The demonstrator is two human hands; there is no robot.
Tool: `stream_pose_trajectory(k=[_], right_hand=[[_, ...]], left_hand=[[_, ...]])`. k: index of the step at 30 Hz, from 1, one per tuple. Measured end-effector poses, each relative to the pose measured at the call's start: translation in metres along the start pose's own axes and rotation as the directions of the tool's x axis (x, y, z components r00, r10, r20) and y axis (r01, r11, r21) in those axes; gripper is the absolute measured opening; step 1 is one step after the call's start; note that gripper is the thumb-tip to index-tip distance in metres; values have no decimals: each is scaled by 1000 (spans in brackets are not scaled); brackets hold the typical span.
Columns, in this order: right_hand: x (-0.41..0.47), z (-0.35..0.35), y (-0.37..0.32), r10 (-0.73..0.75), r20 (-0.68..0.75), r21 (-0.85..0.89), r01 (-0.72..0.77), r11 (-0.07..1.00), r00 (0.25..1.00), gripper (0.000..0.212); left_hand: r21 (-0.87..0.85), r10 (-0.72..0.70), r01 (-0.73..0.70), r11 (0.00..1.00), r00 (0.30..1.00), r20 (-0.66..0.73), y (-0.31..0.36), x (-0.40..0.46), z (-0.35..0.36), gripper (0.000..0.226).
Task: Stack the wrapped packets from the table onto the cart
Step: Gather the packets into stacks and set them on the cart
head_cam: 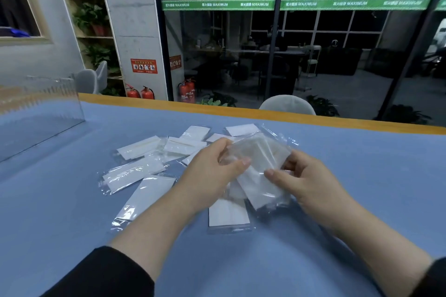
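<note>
With your left hand (212, 173) and right hand (306, 183) both pinching the bundle of packets (258, 166) above the table (362, 176), square its edges before lifting; loose packets (135, 173) wait, cart unseen.

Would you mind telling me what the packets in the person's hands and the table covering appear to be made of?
The held packets look like clear, glossy plastic film around flat white sheets, perhaps paper or tissue: the film crinkles and glints, and the white shows through. The table covering looks like matte blue fabric or felt, with no shine; a wood-coloured edge shows along its far side.
</note>
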State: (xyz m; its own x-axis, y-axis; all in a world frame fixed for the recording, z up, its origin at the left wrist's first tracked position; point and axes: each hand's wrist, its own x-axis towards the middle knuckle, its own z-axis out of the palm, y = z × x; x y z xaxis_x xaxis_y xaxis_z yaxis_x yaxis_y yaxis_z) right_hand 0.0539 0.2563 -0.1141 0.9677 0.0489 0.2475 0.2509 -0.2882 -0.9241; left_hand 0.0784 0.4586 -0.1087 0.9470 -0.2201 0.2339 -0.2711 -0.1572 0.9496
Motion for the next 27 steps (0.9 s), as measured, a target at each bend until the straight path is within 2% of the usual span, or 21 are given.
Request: stream_pose_trajectory(k=[3,6,8,10,12,14,16,18,20,22,25,27], right_hand=[[-1,-1,-6,-79,-40,-33,78,996,996,8],[-2,1,-5,-71,-16,-261,65,963,997,12],[-3,-1,-10,-118,-9,-399,105,911,993,12],[-5,-1,-22,-203,48,-513,198,835,978,11],[-9,5,-32,-212,126,-600,245,762,969,19],[-10,11,-31,-190,156,-654,245,716,969,32],[-8,10,-20,-164,150,-638,223,737,975,36],[-6,4,-11,-123,146,-590,186,786,982,24],[-4,1,-4,-85,158,-553,159,818,984,11],[-3,2,2,-92,144,-532,155,833,985,7],[-1,3,-4,-206,59,-474,208,855,977,9],[-3,3,-10,-253,38,-423,245,872,967,15]], left_hand=[[-44,52,-53,998,998,-18,0,1,0,19],[-55,70,-71,996,997,-19,0,-1,5,20],[-14,166,-169,986,978,-129,5,-4,6,25],[71,329,-321,944,913,-242,12,-9,3,34],[153,428,-403,902,878,-213,16,-14,3,43],[223,419,-382,897,895,-153,15,-16,8,42],[271,343,-291,918,923,-172,10,-13,12,44],[293,210,-137,946,949,-236,8,-7,11,44],[252,95,-16,968,948,-305,4,-1,5,34],[170,92,-35,985,937,-338,8,-3,4,35],[150,251,-216,965,925,-286,21,-13,8,51],[187,218,-166,968,925,-310,24,-14,8,58]])
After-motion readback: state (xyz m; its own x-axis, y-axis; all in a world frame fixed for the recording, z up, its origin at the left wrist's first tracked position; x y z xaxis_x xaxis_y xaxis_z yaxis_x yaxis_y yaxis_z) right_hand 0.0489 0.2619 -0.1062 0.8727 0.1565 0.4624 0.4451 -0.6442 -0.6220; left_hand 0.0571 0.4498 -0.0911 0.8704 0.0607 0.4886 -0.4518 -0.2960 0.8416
